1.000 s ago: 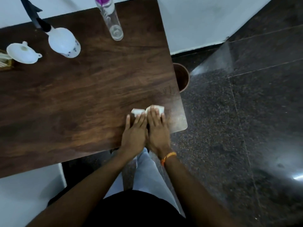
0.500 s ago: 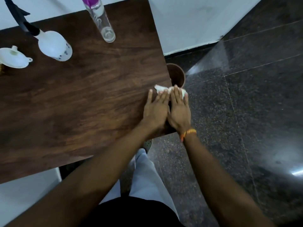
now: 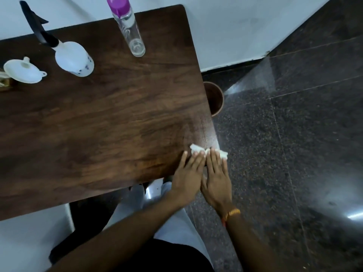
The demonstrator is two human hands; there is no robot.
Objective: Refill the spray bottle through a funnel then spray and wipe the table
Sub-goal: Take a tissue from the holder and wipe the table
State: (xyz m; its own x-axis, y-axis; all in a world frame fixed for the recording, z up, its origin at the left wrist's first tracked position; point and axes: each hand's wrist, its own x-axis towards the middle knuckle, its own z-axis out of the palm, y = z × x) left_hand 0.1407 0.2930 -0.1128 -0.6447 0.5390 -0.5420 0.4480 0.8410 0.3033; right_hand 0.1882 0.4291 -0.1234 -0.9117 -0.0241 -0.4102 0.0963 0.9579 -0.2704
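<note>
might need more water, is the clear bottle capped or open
Capped: a purple cap sits on the upright clear bottle at the table's far edge.

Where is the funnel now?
The funnel lies at the far left of the table, just left of the spray bottle.

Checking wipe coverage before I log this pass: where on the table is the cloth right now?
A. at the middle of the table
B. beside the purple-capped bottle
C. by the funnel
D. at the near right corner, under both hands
D: the cloth lies at the table's near right corner, with the left hand and right hand pressing flat on it side by side.
</note>
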